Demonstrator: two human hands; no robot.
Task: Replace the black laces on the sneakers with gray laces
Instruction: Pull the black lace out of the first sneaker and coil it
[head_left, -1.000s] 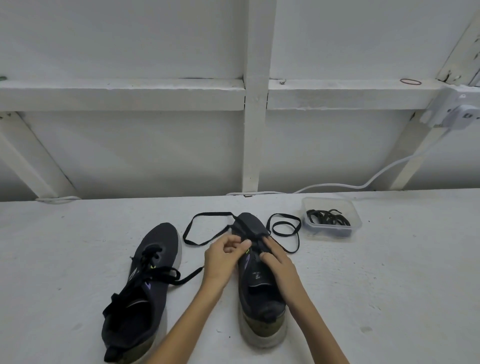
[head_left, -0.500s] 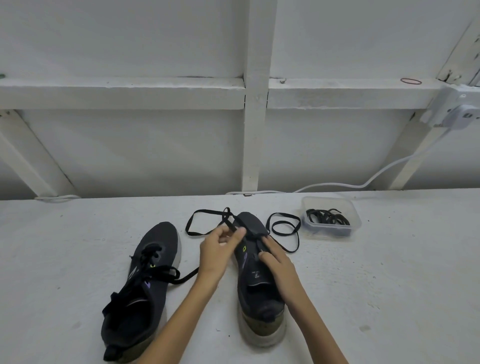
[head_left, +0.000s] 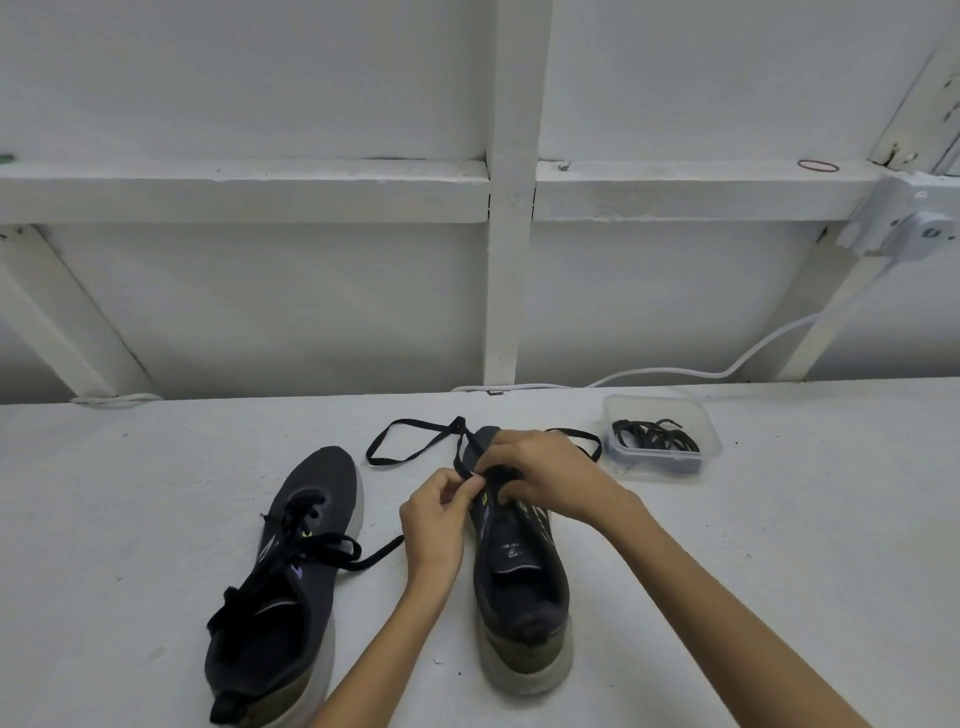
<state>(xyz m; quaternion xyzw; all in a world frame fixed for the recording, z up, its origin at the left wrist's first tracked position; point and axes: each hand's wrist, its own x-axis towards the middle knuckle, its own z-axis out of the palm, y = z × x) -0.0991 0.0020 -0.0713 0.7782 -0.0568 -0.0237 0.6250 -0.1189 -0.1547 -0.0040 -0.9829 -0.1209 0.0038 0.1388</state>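
Observation:
Two dark sneakers lie on the white table, toes pointing away from me. The right sneaker (head_left: 519, 577) has its black lace (head_left: 410, 441) mostly pulled out, looping on the table beyond its toe. My left hand (head_left: 436, 519) pinches this lace just left of the shoe's front eyelets. My right hand (head_left: 545, 475) lies over the toe area with fingers curled at the eyelets, gripping the shoe or lace there; which one is hidden. The left sneaker (head_left: 291, 582) is still laced in black.
A clear plastic tub (head_left: 662, 415) holding coiled dark laces (head_left: 654, 435) stands at the right, just beyond the right shoe. A white cable (head_left: 769, 343) runs along the table's back edge up to a wall socket (head_left: 904, 223). White wall beams rise behind the table.
My right hand moved forward from the shoe's tongue to over the toe eyelets. My left hand shifted slightly back toward me, still pinching the lace, whose loop shifted on the table.

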